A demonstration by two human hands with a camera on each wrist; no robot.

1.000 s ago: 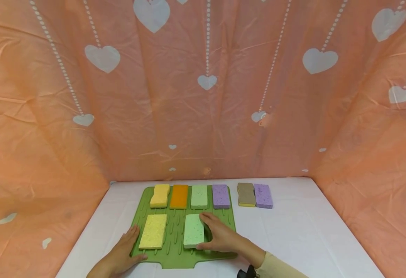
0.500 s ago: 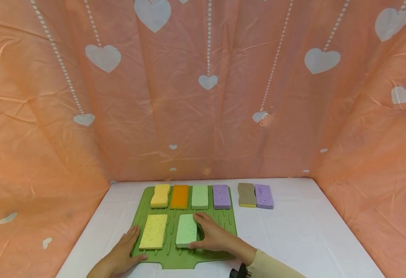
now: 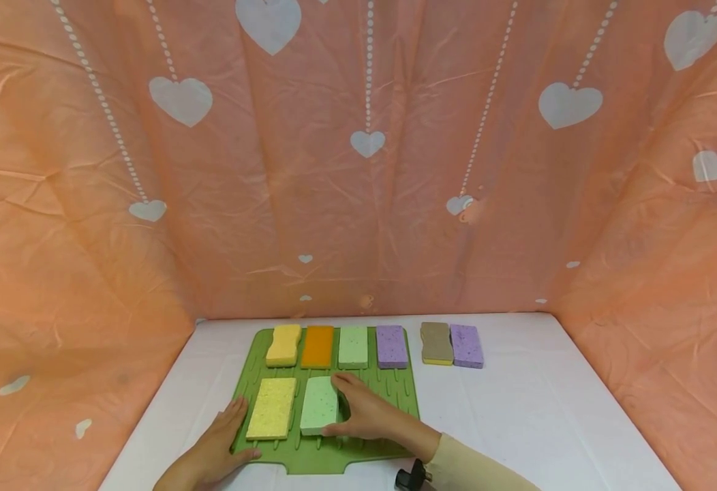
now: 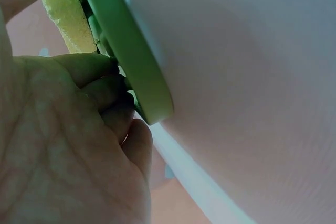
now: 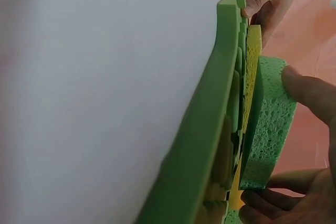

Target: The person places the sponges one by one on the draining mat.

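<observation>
My right hand [image 3: 364,411] grips a light green sponge [image 3: 319,407] by its near and far ends, over the front half of a green ridged mat [image 3: 315,464]. In the right wrist view the green sponge [image 5: 270,121] tilts, one edge low by the mat. Just left of it lies a yellow sponge [image 3: 271,409]. My left hand [image 3: 217,443] rests at the mat's left edge, thumb on the front corner; the left wrist view has its fingertips against the mat's rim [image 4: 149,90].
Along the mat's back lie a wavy yellow sponge [image 3: 283,346], an orange one [image 3: 317,348], a light green one [image 3: 353,348] and a purple one [image 3: 392,347]. Right of the mat, a grey-topped sponge [image 3: 436,343] and another purple one [image 3: 467,346] lie on the white table [image 3: 530,409].
My right hand has carried the light green sponge leftward across the mat, closer to the yellow sponge. The left hand has stayed in place.
</observation>
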